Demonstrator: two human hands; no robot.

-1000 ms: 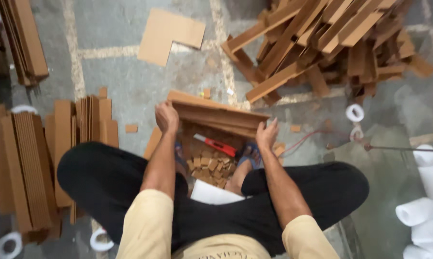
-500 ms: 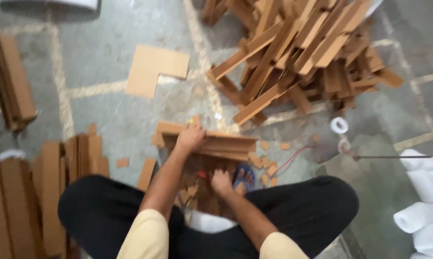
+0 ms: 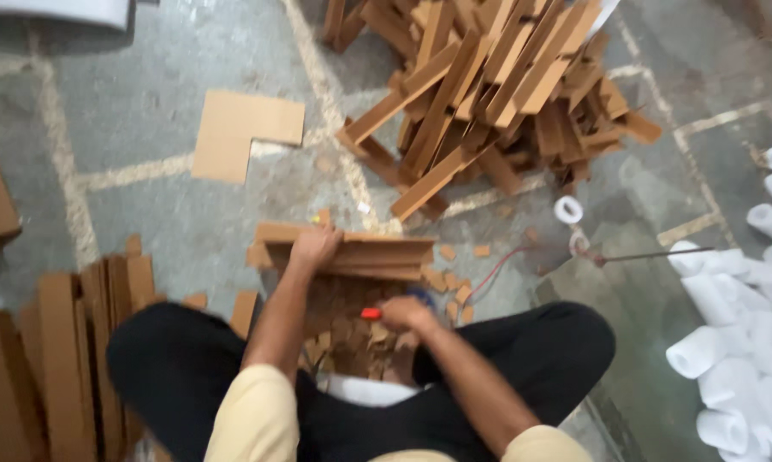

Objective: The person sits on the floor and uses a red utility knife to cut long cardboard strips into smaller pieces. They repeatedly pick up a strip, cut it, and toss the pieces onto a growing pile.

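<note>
While gripped: red tool [image 3: 371, 313] under fingers [image 3: 400, 315].

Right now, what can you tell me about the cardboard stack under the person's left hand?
The cardboard stack is a bundle of long brown angle-shaped strips, nested together and lying flat on the grey floor, lengthwise across the view in front of the seated person's crossed legs. Its edges look layered and slightly uneven. The left hand rests on its left part, pressing from above. Small cardboard offcuts lie scattered by its right end and in front of it. The right hand, holding a red-handled tool, is apart from it.
</note>
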